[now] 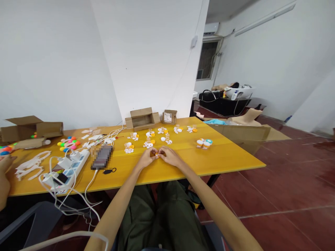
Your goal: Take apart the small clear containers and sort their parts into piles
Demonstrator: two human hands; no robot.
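Both of my hands meet over the table's front part, fingertips closed on one small orange-and-white piece (157, 154). My left hand (148, 158) pinches it from the left, and my right hand (169, 156) from the right. Its exact kind is too small to tell. Just beyond my hands lie several little groups of parts: clear plastic cups (168, 137), white discs (163, 139), orange rings (153, 142) and small white pieces with dark spots (129, 150). To the right stands a cluster of small clear containers with orange, white and teal lids (204, 143).
A power strip (74, 165) with tangled white cables, a phone (102, 157) and colourful balls (68, 143) occupy the left. Open cardboard boxes (142, 120) line the wall. Another person's hand (5, 163) is at the left edge. A large carton (242, 136) stands beyond the table's right edge.
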